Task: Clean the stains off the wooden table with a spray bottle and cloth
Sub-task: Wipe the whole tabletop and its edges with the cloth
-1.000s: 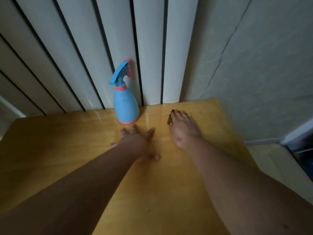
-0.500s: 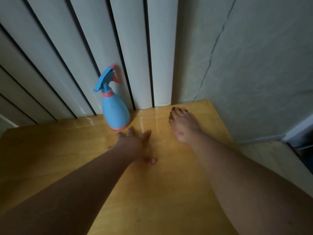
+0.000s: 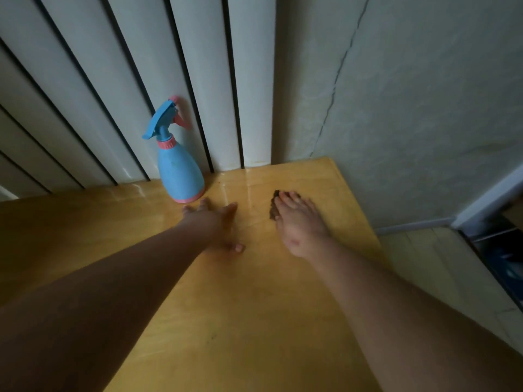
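The dark brown cloth (image 3: 274, 208) is pressed flat to the yellow wooden bench (image 3: 254, 321) under the right hand (image 3: 300, 222), near the far right corner. Only a crumpled edge of it is seen, beside the fingertips. The fingers of that hand are laid out straight over the cloth, so it is pinned rather than gripped. The left hand (image 3: 215, 224) is spread palm-down on the bare wood, fingers apart, with nothing held. Its fingertips lie just beside the base of the blue plastic spray bottle (image 3: 179, 171); whether contact is made cannot be told. The bottle, with pink collar and trigger, is stood upright at the back edge against the white slatted wall panel (image 3: 198, 80). A wet sheen (image 3: 246, 190) is visible between bottle and cloth.

The cloth is judged soft, limp and probably damp. It is best worked under a flat palm, since a pinch would bunch it, and on the wet surface it may be expected to slide easily. The bottle is judged light and rigid, and its narrow neck under the trigger is where it should be taken hold of.
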{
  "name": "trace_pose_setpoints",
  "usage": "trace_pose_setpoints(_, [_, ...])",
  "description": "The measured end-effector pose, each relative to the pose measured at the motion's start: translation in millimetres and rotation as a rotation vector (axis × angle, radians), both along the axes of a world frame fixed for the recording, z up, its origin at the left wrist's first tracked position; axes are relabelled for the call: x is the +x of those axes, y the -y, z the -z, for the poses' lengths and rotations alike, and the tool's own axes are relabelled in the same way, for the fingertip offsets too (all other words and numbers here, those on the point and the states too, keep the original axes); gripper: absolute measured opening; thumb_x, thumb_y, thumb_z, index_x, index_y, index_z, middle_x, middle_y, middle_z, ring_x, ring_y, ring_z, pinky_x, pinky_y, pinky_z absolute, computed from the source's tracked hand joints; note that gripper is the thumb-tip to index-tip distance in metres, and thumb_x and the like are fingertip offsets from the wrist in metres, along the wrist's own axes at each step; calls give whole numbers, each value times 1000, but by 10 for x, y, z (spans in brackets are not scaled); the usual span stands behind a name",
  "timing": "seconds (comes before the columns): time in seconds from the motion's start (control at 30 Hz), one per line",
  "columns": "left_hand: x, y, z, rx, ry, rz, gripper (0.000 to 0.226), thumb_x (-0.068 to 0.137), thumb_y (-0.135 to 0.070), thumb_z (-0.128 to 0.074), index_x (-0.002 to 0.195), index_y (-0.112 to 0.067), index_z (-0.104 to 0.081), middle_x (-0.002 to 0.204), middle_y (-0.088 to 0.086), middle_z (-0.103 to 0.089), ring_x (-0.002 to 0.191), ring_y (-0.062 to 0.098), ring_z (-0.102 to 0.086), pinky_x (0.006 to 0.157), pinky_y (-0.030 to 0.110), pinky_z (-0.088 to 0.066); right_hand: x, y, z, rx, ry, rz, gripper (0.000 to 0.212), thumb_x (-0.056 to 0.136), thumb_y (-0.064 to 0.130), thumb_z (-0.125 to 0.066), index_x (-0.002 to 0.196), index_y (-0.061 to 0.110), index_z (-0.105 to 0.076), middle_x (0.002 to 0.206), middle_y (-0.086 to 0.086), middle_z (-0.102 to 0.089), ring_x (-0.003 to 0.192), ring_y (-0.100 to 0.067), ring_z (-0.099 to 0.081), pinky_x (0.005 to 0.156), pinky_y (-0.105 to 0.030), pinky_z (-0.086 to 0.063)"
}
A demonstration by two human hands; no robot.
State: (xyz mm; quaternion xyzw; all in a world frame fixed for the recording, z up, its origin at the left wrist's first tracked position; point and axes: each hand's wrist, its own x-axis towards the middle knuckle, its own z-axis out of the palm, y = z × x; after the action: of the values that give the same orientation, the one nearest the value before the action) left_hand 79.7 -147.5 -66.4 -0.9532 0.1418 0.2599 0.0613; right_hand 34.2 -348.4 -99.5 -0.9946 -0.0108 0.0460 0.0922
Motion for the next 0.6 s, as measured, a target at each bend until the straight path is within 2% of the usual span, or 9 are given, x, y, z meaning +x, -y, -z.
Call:
trace_pose_setpoints(0.13, [-133,46,-141,26,24,29,106,77,-75,-59,156,-38,2,162,20,-9,150,37,-8,118,56,-19,-530,-124,-54,49,-5,-145,51,103,31,-26,153,21,-20,161,7,-12,148,-13,-4,121,-37,1])
trace_pose_setpoints(0.2, [-240,46,-202,12,36,21,104,78,-73,-60,156,-37,-2,162,16,-14,148,34,-17,116,50,-27,-704,-97,-26,53,-23,-140,50,103,31,-26,153,23,-21,161,10,-12,148,-11,-4,121,-37,2])
trace_pose_setpoints(0.33, [-473,-29,-201,-29,-5,-5,113,67,-69,-75,155,-41,-10,160,10,-21,143,31,-31,111,45,-38,-900,146,-22,-5,-33,190,55,101,25,-36,153,24,-18,161,10,-12,148,-12,-5,120,-40,2])
trace_pose_setpoints(0.4, [-606,-56,-175,-72,-4,-18,110,65,-63,-79,154,-40,-19,157,5,-30,140,29,-36,109,44,-40,-1039,203,-31,7,-36,312,56,101,24,-36,153,22,-18,161,9,-12,148,-13,-5,120,-40,2])
trace_pose_setpoints(0.5, [-844,-4,-138,-199,38,-48,97,68,-60,-78,151,-39,-31,150,0,-41,133,26,-44,103,41,-45,-1332,148,-29,34,-22,330,54,102,23,-33,154,20,-16,161,8,-11,148,-14,-3,120,-38,4])
trace_pose_setpoints(0.6, [-1168,136,-95,-305,57,-35,86,73,-65,-71,148,-41,-35,152,-3,-38,136,25,-40,105,43,-44,-1660,43,-41,37,9,287,52,104,28,-26,154,20,-16,161,8,-10,149,-13,-2,120,-35,6])
